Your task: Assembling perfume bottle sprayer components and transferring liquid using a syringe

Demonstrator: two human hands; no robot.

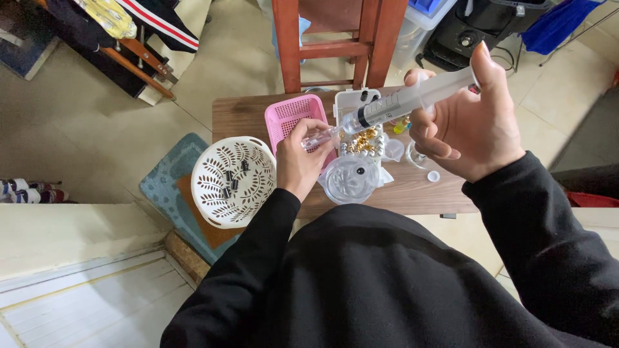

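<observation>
While both hands work above the counter: the scene reads as liquid being passed from a syringe into a small vial.
Right hand [474, 125]: its grip is wrapped closed about the barrel of a large clear syringe [406, 100], thumb up at the plunger end, nozzle pointing down-left.
Left hand [300, 158]: fingers pinched shut on a small clear vial [318, 137], held tilted so its mouth meets the syringe tip.
Where the vial is: in the air just above the pink basket [293, 116], not resting on anything.
Done, as far as can be judged: a few small dark-capped vials [233, 179] already lie in the white openwork basket [232, 183] at the left edge of the counter [238, 116].
Left to do: a white tray [351, 103] behind the hands holds a heap of gold-coloured caps [363, 140], apparently unused; how full the held vial is cannot be told.
Nearby: a clear round lidded container [351, 179] sits just under the hands, a small white cap [433, 176] lies loose to its right, and a red wooden chair [338, 38] stands beyond the counter.
</observation>
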